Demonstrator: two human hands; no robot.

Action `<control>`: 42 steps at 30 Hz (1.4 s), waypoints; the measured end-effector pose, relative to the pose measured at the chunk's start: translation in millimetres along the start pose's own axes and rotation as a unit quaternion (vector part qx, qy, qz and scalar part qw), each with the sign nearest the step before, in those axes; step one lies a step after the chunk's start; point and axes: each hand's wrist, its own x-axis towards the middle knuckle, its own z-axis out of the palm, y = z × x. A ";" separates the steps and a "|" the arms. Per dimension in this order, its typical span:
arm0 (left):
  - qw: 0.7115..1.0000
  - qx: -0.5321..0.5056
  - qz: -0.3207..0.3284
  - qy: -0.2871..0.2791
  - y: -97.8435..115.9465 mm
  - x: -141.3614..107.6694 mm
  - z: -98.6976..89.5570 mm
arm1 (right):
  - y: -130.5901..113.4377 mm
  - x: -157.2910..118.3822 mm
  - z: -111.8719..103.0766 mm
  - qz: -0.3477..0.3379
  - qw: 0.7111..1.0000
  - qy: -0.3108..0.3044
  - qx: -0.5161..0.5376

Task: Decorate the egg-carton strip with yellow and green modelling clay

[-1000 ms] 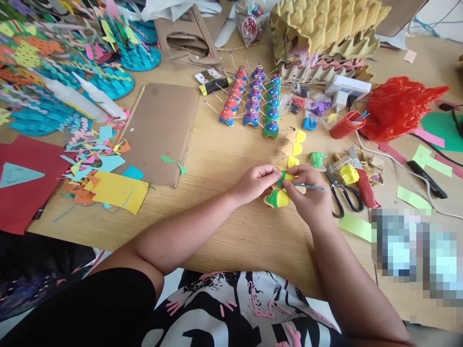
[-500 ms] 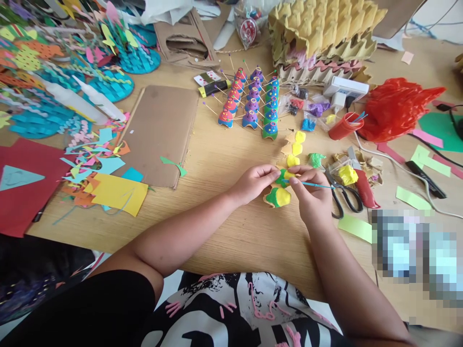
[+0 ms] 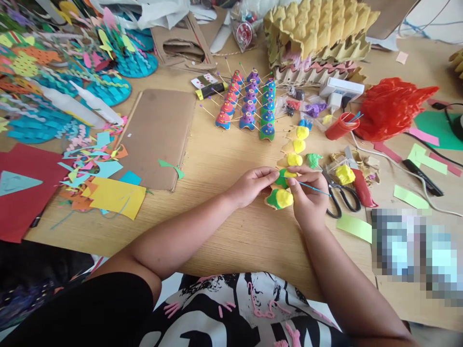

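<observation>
A strip of egg-carton cups lies on the table in front of me, its near cups covered in green and yellow modelling clay. The farther cups carry yellow lumps on bare carton. My left hand pinches the edge of a green-covered cup with thumb and fingertips. Between the thumb and fingers of my right hand is a thin blue modelling stick, its tip at the green clay of that cup. A lump of green clay lies just beyond my right hand.
Three finished clay-covered strips, including a purple one, stand behind. Scissors, yellow clay and a red cup lie to the right. Cardboard and paper scraps are left; egg trays stack at the back.
The blue stick has tilted a little more steeply, and my right hand has shifted slightly left. My left hand keeps its pinch on the cup. The view has shifted slightly.
</observation>
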 end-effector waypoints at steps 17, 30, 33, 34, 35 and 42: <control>0.996 -0.047 -0.073 -0.021 11.5 -1.7 3.3 | -2.8 3.1 -0.9 0.021 1.000 0.021 0.005; 0.989 -0.103 -0.094 -0.045 11.5 -2.3 -0.1 | -5.7 3.1 1.2 0.005 1.000 0.024 -0.001; 0.987 -0.127 -0.092 -0.044 12.0 -2.8 -0.8 | -4.3 3.2 1.1 0.009 1.000 0.027 -0.001; 0.986 -0.132 -0.095 -0.041 12.1 -2.9 -1.0 | -3.5 3.0 0.9 0.013 1.000 0.025 -0.003; 0.985 -0.134 -0.100 -0.037 12.1 -2.9 -1.1 | -2.6 2.6 0.6 0.016 1.000 0.023 -0.006; 0.987 -0.122 -0.099 -0.018 8.3 -2.1 -0.5 | 0.2 0.3 -2.3 0.020 0.999 0.012 -0.036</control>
